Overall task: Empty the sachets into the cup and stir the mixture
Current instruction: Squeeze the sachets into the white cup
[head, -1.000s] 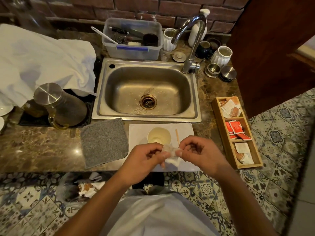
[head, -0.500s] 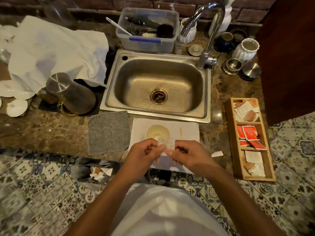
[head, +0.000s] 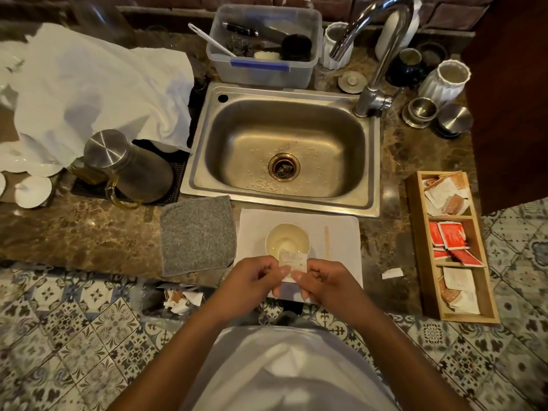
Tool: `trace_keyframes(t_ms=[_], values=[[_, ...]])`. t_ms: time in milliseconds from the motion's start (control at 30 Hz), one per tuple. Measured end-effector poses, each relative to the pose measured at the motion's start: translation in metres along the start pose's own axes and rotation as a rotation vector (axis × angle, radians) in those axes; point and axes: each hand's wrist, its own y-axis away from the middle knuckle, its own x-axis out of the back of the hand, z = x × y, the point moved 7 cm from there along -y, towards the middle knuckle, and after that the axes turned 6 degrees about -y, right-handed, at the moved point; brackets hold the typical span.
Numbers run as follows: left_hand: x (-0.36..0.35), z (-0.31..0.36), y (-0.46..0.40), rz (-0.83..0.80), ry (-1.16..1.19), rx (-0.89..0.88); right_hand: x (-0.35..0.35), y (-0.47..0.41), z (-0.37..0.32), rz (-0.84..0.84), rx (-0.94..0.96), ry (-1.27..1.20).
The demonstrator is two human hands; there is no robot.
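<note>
the left hand and right hand sit close together, both pinching a small white sachet between fingertips. it hangs just over the near rim of the cup, seemingly upright. a wooden stirrer lies beside the cup on the white mat.

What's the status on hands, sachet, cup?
Left hand and right hand pinching white sachet, just short of cup. Stir stick untouched beside cup. Nothing blocking.
</note>
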Motion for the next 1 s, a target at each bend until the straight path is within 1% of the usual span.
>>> trace_keyframes(t_ms=[133, 267, 800, 1000], values=[[-0.002, -0.005, -0.003, -0.083, 0.010, 0.044, -0.005, -0.007, 0.005, -0.029, -0.069, -0.031], [-0.004, -0.008, -0.005, -0.106, 0.056, 0.067, -0.006, -0.008, 0.005, -0.021, -0.081, -0.042], [-0.005, -0.015, -0.008, -0.069, 0.185, 0.185, -0.008, -0.016, 0.018, -0.037, -0.110, -0.018], [-0.002, -0.013, -0.009, -0.053, 0.174, 0.197, -0.006, -0.015, 0.017, -0.024, -0.096, 0.024]])
